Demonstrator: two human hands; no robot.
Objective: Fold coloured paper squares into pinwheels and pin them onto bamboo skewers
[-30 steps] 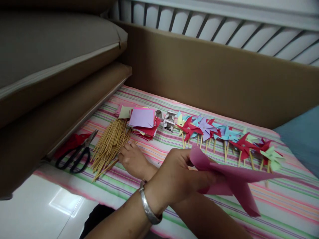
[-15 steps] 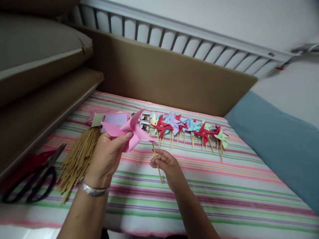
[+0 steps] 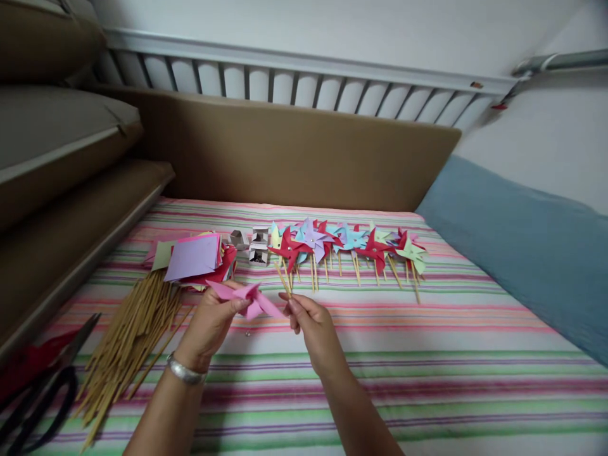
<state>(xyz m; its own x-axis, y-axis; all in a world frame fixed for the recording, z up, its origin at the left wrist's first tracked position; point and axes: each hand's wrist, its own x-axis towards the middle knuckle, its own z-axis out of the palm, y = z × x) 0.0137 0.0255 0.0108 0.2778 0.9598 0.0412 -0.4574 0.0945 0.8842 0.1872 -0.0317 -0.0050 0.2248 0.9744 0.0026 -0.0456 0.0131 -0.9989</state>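
A pink paper pinwheel [image 3: 256, 303] is pinched in my left hand [image 3: 213, 323], its folded blades spread to the right. My right hand [image 3: 308, 323] grips a thin wooden stick [image 3: 282, 277] that points up and left from the fingertips, apart from the pinwheel's centre. One pink blade tip reaches close to the right fingers. Below the pinwheel, a tiny shiny piece [image 3: 247, 333] lies on the striped cloth [image 3: 294, 373]. A heap of wooden sticks [image 3: 128, 335] rests left of my left hand, beneath a pile of coloured paper [image 3: 192, 256].
Finished-looking pinwheels [image 3: 375, 249] on sticks lie in a row at the back. Small open boxes [image 3: 259, 246] stand beside the paper. Black-handled scissors [image 3: 61, 380] lie at the left near a red item [image 3: 35, 364]. A brown board [image 3: 294, 155] leans against the radiator [image 3: 285, 82].
The stick has been turned in my right hand from pointing down to pointing up-left. My left hand has lowered and tilted the pinwheel flatter. The camera view has shifted.
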